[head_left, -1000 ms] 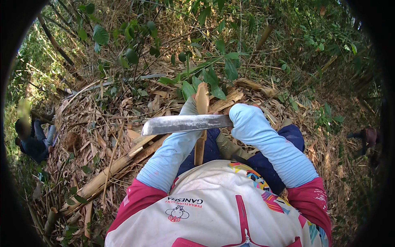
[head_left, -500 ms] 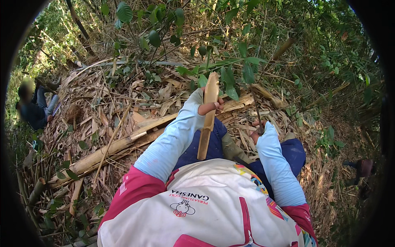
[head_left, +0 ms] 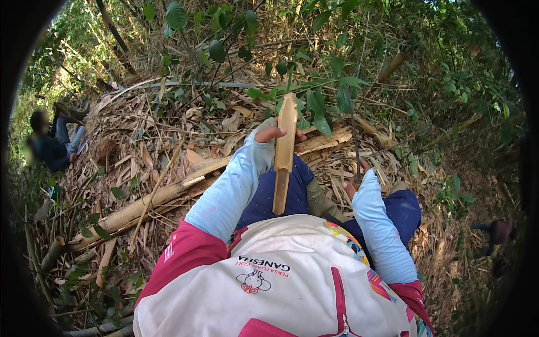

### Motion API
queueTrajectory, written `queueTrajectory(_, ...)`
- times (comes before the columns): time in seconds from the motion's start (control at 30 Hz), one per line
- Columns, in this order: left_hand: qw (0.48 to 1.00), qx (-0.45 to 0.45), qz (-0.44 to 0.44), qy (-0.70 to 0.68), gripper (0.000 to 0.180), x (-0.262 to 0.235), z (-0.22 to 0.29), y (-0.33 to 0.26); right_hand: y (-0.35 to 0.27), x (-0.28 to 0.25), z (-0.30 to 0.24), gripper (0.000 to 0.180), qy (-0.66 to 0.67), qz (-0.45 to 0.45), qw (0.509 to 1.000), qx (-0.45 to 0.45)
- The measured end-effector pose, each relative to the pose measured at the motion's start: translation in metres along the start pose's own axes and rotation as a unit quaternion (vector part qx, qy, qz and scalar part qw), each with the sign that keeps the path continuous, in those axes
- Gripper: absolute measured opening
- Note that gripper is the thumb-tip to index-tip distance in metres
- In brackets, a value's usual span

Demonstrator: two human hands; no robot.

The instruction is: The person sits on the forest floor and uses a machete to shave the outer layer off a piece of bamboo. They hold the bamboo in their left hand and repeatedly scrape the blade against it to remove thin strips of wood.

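Note:
My left hand [head_left: 270,137] is closed around a split piece of bamboo [head_left: 285,154]. The pale, hollowed strip stands lengthwise before me, its lower end close to my shirt. One stepped edge and a node show partway along it. My right hand [head_left: 357,181] grips the handle of a long knife [head_left: 355,132], whose thin dark blade points away from me and is seen nearly edge-on. Blade and bamboo are apart. Part of the knife's handle is hidden in my fingers.
A long split bamboo pole [head_left: 151,210] lies slanting across the dry leaf litter [head_left: 224,121] beyond my knees. Green leafy stems [head_left: 317,106] hang just past the bamboo piece. At far left another person [head_left: 53,146] sits low. Cut bamboo stumps [head_left: 53,253] stand at lower left.
The bamboo piece has turned slightly, so its hollow face shows more squarely. My left thumb has shifted up along it. The right hand and knife have moved a little, with the blade more upright.

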State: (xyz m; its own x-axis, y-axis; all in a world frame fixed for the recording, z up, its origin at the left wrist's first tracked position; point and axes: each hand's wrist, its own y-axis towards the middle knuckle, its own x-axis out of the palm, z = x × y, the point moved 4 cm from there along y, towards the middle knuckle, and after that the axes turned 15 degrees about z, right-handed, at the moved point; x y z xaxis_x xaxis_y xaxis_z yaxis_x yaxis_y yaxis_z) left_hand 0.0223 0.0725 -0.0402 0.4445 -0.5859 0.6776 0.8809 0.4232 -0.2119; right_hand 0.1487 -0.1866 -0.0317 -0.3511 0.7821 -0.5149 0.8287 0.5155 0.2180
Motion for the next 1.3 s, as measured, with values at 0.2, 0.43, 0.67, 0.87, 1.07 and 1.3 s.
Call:
queueTrajectory(0.2,0.980,0.048,-0.043,0.188,0.056,0.049,0.018,-0.019,0.032,-0.021,-0.069,0.043,-0.126,-0.025,0.978,-0.164)
queueTrajectory(0.43,0.957,0.100,-0.136,0.235,0.068,0.061,0.008,-0.016,0.053,-0.009,-0.113,0.033,-0.329,-0.085,0.919,-0.201)
queueTrajectory(0.67,0.935,0.122,-0.010,0.332,0.044,0.084,0.012,-0.042,0.067,0.007,-0.118,0.027,-0.411,-0.153,0.881,-0.176)
queueTrajectory(0.87,0.955,0.150,0.013,0.254,0.041,0.085,-0.005,-0.044,0.066,0.013,-0.121,0.026,-0.444,-0.181,0.863,-0.163)
queueTrajectory(1.07,0.952,0.179,0.038,0.245,0.045,0.078,-0.018,-0.048,0.060,0.015,-0.125,0.019,-0.387,-0.159,0.891,-0.177)
queueTrajectory(1.3,0.924,0.217,0.095,0.299,0.043,0.071,-0.031,-0.036,0.071,0.027,-0.110,0.030,-0.454,-0.196,0.865,-0.085)
